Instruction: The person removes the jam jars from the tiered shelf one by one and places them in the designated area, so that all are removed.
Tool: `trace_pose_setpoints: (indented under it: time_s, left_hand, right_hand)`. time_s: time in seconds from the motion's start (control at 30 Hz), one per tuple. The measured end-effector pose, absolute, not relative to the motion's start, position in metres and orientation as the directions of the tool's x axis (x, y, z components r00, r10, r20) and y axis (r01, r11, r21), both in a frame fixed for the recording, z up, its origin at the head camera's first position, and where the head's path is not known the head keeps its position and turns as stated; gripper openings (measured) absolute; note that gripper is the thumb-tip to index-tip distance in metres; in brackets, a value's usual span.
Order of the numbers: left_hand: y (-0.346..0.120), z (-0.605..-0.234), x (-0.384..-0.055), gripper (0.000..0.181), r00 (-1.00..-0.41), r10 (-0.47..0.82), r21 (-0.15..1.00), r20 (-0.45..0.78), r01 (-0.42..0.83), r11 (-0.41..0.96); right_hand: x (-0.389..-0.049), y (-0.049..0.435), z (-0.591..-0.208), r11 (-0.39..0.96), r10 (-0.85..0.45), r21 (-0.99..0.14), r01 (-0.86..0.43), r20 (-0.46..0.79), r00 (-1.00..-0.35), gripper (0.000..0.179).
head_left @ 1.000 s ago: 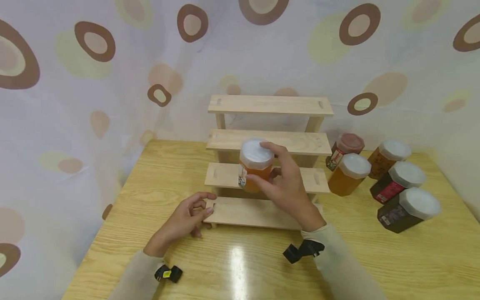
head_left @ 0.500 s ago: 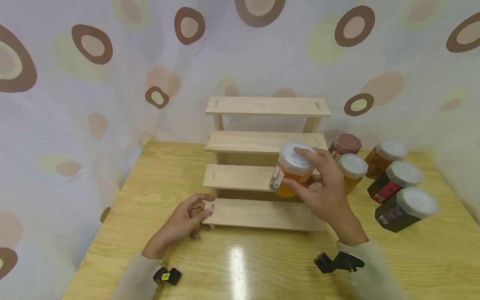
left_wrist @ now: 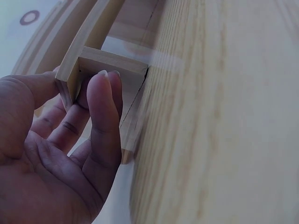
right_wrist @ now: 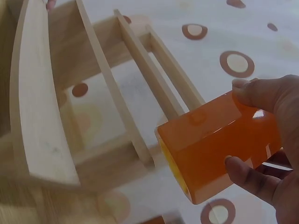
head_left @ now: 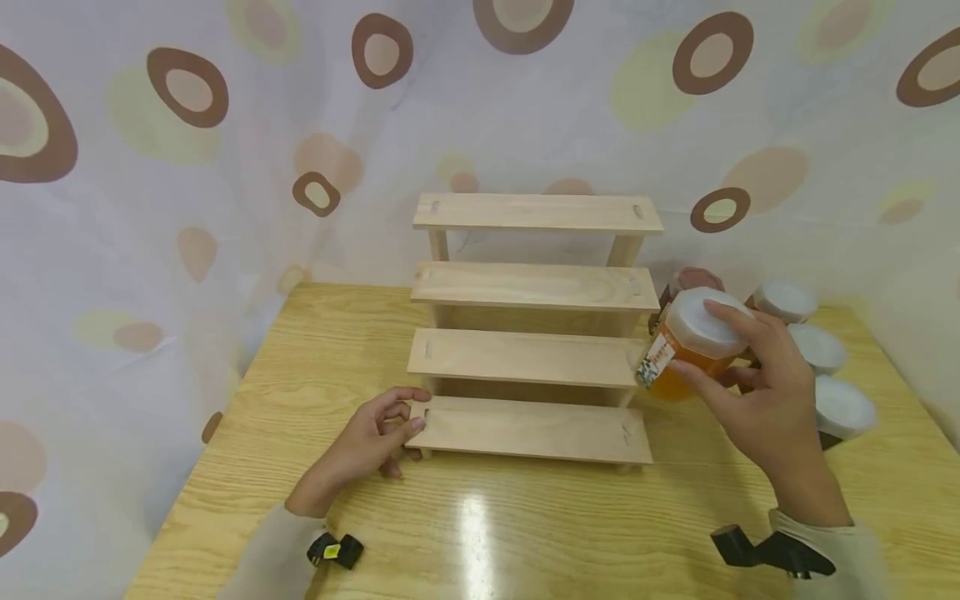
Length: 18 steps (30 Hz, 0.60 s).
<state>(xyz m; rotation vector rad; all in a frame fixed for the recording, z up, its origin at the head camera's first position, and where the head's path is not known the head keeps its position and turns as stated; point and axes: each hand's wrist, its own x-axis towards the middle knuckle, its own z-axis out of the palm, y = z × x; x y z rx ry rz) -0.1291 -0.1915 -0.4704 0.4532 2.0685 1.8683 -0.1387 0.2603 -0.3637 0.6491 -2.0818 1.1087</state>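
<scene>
My right hand [head_left: 772, 408] holds an octagonal jar [head_left: 693, 358] with a translucent white lid, orange contents and a small label. It is raised and tilted off the right end of a four-tier wooden stepped rack [head_left: 525, 358]. In the right wrist view, the thumb and fingers grip the orange jar [right_wrist: 215, 149] near its lid end. At the rack's lower left corner, my left hand [head_left: 378, 433] grips the end of the bottom board [head_left: 525, 427]. The left wrist view shows its fingers [left_wrist: 103, 102] curled at the board's end and underside.
Several more jars stand right of the rack, partly hidden by my right hand and its jar: a red-lidded jar [head_left: 697, 279] and white-lidded jars [head_left: 846, 404]. Behind the wooden table [head_left: 337, 333] rises a patterned cloth backdrop [head_left: 450, 125].
My right hand has carried the orange jar rightward from in front of the rack's middle to beyond its right end, and the jar now overlaps the others. My left hand has stayed put.
</scene>
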Motion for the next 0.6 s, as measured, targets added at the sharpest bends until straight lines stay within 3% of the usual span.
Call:
trace_pose_setpoints:
  time_s: [0.3, 0.6]
  left_hand:
    - [-0.193, -0.472, -0.130, 0.038, -0.899, 0.439, 0.994, -0.007, 0.043, 0.104]
    - [-0.192, -0.473, -0.131, 0.038, -0.898, 0.439, 0.995, -0.021, 0.024, 0.097]
  right_hand:
    - [-0.129, 0.293, -0.377, 0.606, -0.066, -0.470, -0.642, 0.774, -0.630, 0.084]
    - [-0.127, 0.313, -0.415, 0.619, -0.053, -0.513, -0.595, 0.728, -0.683, 0.074]
